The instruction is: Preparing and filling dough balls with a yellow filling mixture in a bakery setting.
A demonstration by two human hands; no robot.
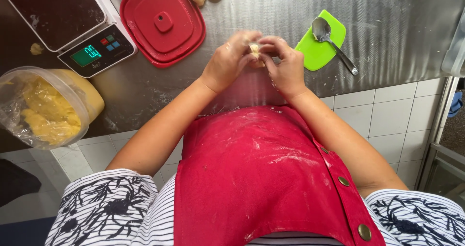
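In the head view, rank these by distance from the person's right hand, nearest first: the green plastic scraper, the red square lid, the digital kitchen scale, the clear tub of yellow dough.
From the right hand, which is at the piece of dough:
1. Green plastic scraper, just to its right, a metal spoon on it.
2. Red square lid, to its left, past the left hand.
3. Digital kitchen scale, farther left.
4. Clear tub of yellow dough, at the far left counter edge.

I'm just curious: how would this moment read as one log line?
left hand + right hand: pinching dough piece | spoon on green scraper

A small pale dough piece (255, 50), pinched between both hands' fingers (264, 46), sits above the tabletop's (387, 42) front edge.
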